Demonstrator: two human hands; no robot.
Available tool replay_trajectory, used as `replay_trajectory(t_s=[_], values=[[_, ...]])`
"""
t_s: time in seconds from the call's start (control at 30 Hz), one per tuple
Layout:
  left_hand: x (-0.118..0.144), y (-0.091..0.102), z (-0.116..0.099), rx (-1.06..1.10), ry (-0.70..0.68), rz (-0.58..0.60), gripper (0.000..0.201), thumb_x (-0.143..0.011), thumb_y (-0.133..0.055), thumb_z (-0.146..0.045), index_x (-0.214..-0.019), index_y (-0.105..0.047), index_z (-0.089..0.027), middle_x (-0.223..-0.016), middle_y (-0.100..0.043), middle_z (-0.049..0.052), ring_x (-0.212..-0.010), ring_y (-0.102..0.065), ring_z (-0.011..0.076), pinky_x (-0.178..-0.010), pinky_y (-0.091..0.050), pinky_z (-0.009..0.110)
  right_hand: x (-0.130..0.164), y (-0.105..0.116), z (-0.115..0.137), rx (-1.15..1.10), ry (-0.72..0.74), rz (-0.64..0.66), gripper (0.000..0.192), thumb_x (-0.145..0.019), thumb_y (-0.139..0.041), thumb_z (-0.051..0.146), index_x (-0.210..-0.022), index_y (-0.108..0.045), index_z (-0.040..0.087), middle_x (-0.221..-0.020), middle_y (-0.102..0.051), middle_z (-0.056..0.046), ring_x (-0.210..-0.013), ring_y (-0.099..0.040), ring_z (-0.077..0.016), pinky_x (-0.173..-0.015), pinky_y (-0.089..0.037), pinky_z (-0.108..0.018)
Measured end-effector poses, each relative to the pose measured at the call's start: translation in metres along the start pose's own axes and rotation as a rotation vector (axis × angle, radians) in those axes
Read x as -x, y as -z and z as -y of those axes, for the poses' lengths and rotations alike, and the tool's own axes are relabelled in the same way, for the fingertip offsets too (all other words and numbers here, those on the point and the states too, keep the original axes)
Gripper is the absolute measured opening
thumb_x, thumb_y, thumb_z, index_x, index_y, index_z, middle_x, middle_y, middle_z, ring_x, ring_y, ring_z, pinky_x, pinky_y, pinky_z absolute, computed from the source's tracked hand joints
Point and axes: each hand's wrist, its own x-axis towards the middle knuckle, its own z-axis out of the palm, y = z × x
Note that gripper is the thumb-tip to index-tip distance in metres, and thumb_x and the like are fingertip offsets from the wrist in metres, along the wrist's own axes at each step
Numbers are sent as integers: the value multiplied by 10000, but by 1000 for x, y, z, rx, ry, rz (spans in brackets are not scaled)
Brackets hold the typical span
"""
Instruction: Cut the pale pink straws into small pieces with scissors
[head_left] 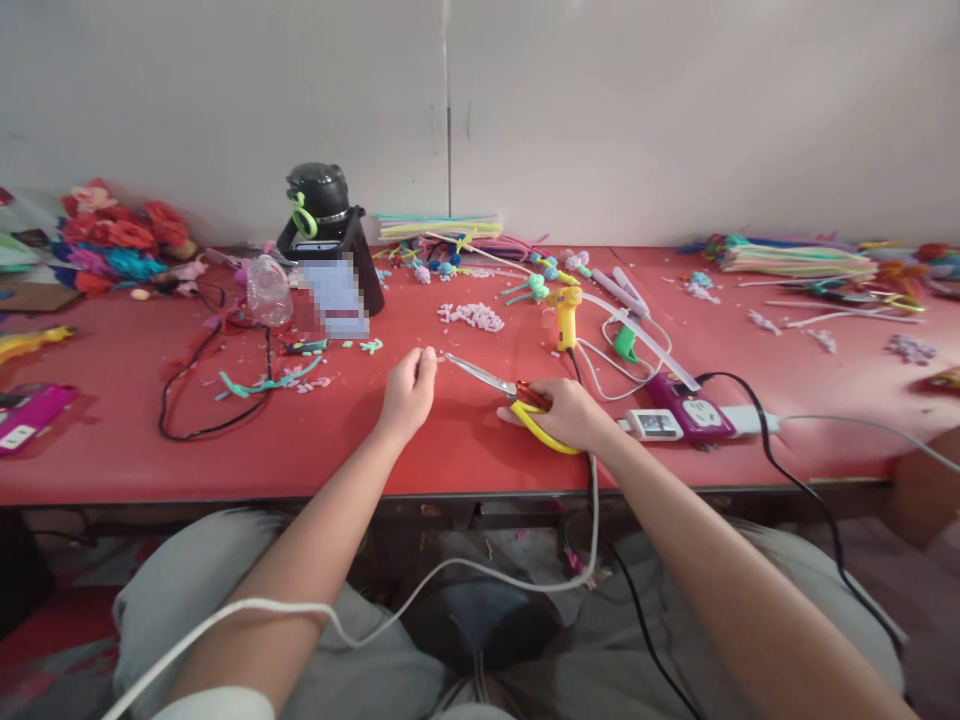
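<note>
My right hand (574,410) is wrapped round the yellow handles of a pair of scissors (480,374). Their blades point left and look nearly closed. Close to the blade tips, my left hand (409,390) is closed in a pinch, thumb uppermost. Whatever lies between those fingertips is too small to make out; a pale speck shows beside them. Beyond both hands lies a heap of short pale lilac pieces (472,317) on the red table (457,455).
A yellow glue gun (567,318) stands behind my right hand, near a purple power strip (686,408). A black bottle (364,260) with a phone (336,290) against it stands back left. Pipe cleaners (799,258) lie in bundles. A white cable (450,563) crosses my left forearm.
</note>
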Motion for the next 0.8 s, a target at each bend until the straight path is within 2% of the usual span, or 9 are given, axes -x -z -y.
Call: replay_trajectory(t_s=[0.8], values=[[0, 1, -2, -40, -9, 8, 403, -1011, -392, -429, -669, -397, -215, -584, -446, -15, -545, -447, 128, -553, -343, 283, -1, 2, 4, 42, -20, 26, 626, -664, -586, 815, -587, -424, 216, -575, -436, 8, -565, -346, -122, -531, -254, -277]])
